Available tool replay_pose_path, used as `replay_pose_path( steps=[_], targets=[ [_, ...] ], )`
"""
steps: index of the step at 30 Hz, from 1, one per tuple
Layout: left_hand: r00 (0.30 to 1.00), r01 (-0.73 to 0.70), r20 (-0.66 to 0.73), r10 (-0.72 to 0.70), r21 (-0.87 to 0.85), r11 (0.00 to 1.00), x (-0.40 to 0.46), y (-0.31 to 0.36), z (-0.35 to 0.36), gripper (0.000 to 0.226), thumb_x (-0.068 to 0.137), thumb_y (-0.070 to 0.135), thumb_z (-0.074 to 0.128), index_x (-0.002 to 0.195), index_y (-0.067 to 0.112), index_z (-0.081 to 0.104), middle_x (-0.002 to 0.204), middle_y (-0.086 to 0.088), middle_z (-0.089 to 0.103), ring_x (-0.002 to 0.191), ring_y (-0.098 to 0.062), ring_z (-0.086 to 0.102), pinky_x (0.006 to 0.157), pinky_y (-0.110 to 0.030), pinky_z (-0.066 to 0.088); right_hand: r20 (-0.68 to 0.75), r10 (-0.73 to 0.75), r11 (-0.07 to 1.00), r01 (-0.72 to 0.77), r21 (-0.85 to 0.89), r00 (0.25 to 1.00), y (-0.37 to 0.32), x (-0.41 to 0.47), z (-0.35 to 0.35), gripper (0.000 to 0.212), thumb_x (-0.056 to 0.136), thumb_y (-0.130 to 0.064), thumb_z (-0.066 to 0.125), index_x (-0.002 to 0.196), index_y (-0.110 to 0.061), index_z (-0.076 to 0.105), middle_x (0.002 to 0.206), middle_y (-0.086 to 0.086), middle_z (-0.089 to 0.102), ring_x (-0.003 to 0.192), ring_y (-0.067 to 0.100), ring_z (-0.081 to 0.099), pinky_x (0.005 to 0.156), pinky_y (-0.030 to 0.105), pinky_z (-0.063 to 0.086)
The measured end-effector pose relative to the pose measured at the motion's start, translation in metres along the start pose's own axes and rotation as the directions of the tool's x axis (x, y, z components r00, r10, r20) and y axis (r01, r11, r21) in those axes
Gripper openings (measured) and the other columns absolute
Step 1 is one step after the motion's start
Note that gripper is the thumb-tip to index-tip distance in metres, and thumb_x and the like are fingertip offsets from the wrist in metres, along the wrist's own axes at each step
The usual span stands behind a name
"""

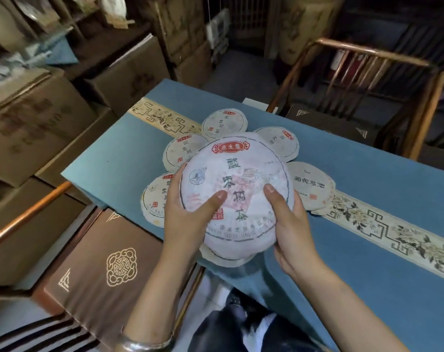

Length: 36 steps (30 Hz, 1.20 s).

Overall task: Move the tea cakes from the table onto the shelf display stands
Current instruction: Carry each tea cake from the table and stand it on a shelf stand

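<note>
Both hands, left hand (190,212) and right hand (289,222), clasp a paper-wrapped tea cake (236,189) by its rim, lifted above the blue table (368,189). Beyond it, other cakes (224,123) lie fanned (no shelf visible); thin wrapper could slip or tear.

"原生態" on tea cake (234,191) (red banner)

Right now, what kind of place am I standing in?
Most likely a tea shop or its storeroom. Both hands hold a round paper-wrapped tea cake, more cakes lie on the blue cloth-covered table, and brown cardboard cartons are stacked alongside.
</note>
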<state>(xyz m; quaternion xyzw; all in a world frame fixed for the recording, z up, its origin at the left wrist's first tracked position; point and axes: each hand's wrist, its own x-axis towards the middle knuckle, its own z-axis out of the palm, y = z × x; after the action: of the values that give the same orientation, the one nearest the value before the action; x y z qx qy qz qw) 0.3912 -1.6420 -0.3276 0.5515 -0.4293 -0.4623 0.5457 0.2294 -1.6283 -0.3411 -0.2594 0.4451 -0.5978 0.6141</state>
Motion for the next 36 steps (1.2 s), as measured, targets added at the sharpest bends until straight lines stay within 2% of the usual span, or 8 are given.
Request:
replay_pose_path(
  steps=[4, 8, 12, 15, 21, 27, 32, 36],
  targets=[
    [0.996, 0.046, -0.072, -0.049, -0.051, 0.998, -0.024, 0.006, 0.002, 0.095, 0.060, 0.038, 0.086, 0.144, 0.036, 0.039, 0.140, 0.013, 0.053, 0.126, -0.009, 0.055, 0.103, -0.042, 0.050, 0.064, -0.007, 1.000, 0.007, -0.006, 0.998, -0.015, -0.006, -0.003, 0.041, 0.091, -0.023, 0.068, 0.130, -0.019, 0.060, 0.125, 0.005, 0.070, 0.117, 0.023, 0.066, 0.098, 0.045, 0.054],
    [0.976, 0.129, -0.158, -0.151, -0.143, 0.981, -0.069, 0.010, 0.009, 0.107, 0.068, 0.040, 0.085, 0.147, 0.052, 0.013, 0.143, 0.006, 0.051, 0.125, -0.014, 0.057, 0.090, -0.026, 0.056, 0.069, -0.040, 0.999, 0.039, 0.004, 0.997, -0.028, -0.010, -0.007, 0.034, 0.089, -0.024, 0.071, 0.122, -0.021, 0.064, 0.120, 0.003, 0.072, 0.113, 0.022, 0.068, 0.099, 0.049, 0.053],
    [0.942, 0.108, -0.297, -0.156, -0.173, 0.979, -0.114, 0.013, 0.010, 0.087, 0.065, 0.041, 0.073, 0.137, 0.055, 0.027, 0.111, 0.006, 0.071, 0.093, 0.001, 0.070, 0.060, -0.015, 0.056, 0.124, -0.054, 0.998, 0.052, 0.019, 0.991, -0.031, -0.021, -0.002, 0.035, 0.089, -0.026, 0.070, 0.123, -0.022, 0.064, 0.121, 0.001, 0.072, 0.115, 0.020, 0.067, 0.101, 0.051, 0.051],
    [0.933, 0.015, -0.346, -0.098, -0.235, 0.972, -0.138, 0.018, 0.007, 0.074, 0.076, 0.033, 0.070, 0.135, 0.056, 0.033, 0.100, 0.022, 0.074, 0.099, -0.002, 0.070, 0.066, -0.017, 0.057, 0.205, -0.037, 0.999, 0.038, 0.000, 0.978, -0.026, -0.039, 0.009, 0.040, 0.089, -0.030, 0.070, 0.127, -0.024, 0.063, 0.123, 0.000, 0.071, 0.115, 0.020, 0.067, 0.101, 0.052, 0.051],
    [0.869, -0.254, -0.492, 0.052, -0.353, 0.901, -0.182, 0.039, -0.022, 0.066, 0.083, 0.020, 0.072, 0.135, 0.050, 0.045, 0.139, 0.005, 0.057, 0.128, -0.022, 0.056, 0.094, -0.052, 0.053, 0.433, 0.054, 0.997, -0.024, -0.073, 0.900, -0.006, -0.093, 0.047, 0.050, 0.081, -0.058, 0.067, 0.127, -0.039, 0.061, 0.128, -0.007, 0.068, 0.121, 0.014, 0.063, 0.109, 0.050, 0.043],
    [0.702, -0.453, -0.678, 0.217, -0.190, 0.871, -0.247, 0.058, -0.082, 0.076, 0.083, 0.019, 0.074, 0.148, 0.032, 0.035, 0.146, -0.007, 0.050, 0.133, -0.031, 0.050, 0.101, -0.061, 0.044, 0.634, 0.178, 0.984, -0.120, -0.134, 0.753, 0.021, -0.164, 0.099, 0.044, 0.080, -0.059, 0.064, 0.122, -0.044, 0.062, 0.123, -0.005, 0.071, 0.114, 0.016, 0.067, 0.093, 0.042, 0.057],
    [0.497, -0.515, -0.841, 0.214, -0.088, 0.852, -0.314, 0.065, -0.151, 0.079, 0.076, 0.019, 0.079, 0.144, 0.034, 0.041, 0.141, -0.002, 0.057, 0.129, -0.025, 0.055, 0.102, -0.059, 0.046, 0.773, 0.256, 0.966, -0.119, -0.230, 0.581, 0.049, -0.240, 0.155, 0.048, 0.081, -0.056, 0.068, 0.126, -0.041, 0.060, 0.121, -0.004, 0.072, 0.110, 0.016, 0.069, 0.089, 0.044, 0.058],
    [0.341, -0.565, -0.908, 0.241, 0.007, 0.825, -0.387, 0.065, -0.222, 0.077, 0.077, 0.017, 0.080, 0.143, 0.030, 0.043, 0.138, -0.003, 0.058, 0.127, -0.025, 0.057, 0.095, -0.054, 0.052, 0.840, 0.388, 0.910, -0.013, -0.414, 0.379, 0.078, -0.313, 0.200, 0.047, 0.071, -0.062, 0.069, 0.112, -0.039, 0.067, 0.103, -0.009, 0.077, 0.089, 0.008, 0.075, 0.063, 0.024, 0.060]
  ],
)
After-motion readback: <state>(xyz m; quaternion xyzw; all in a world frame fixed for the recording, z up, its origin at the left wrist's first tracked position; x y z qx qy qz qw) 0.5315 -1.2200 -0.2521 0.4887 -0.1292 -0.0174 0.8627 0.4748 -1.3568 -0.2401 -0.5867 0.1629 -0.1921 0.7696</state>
